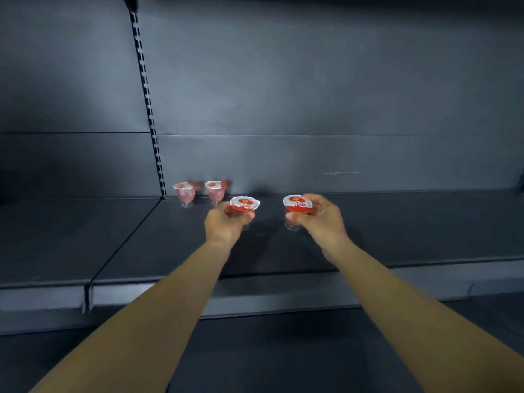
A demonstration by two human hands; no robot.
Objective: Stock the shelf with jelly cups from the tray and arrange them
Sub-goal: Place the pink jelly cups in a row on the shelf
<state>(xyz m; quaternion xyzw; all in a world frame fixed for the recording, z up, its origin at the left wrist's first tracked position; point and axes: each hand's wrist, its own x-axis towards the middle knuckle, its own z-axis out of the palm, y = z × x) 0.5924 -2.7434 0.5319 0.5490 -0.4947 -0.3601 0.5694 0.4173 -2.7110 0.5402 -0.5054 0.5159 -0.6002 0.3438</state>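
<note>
Both hands are out over the shelf (368, 222), and we hold one jelly cup in each. Our left hand (224, 225) curls round the clear body of a strawberry jelly cup (244, 204), thumb and fingers pinching it just under the foil lid. Our right hand (320, 217) grips a second strawberry jelly cup (296, 207) from its right side, fingers wrapped behind the lid, with the small stemmed foot showing below; we cannot tell whether that foot touches the shelf. The two held cups sit near each other, apart, about midway between the shelf's front edge and its back edge.

Two more jelly cups stand upright at the back edge: one (184, 192) just beside the slotted upright (147, 103), the other (214, 191) just to its right, not touching it. Both are pink inside with white and red lids.

Every lid carries a red strawberry picture and a small red label patch; the writing is too blurred for us to read.

We see bare dark shelf running to the right of our right hand all the way along, and open shelf toward the front edge. A seam (124, 239) divides this shelf from the section on the left.
</note>
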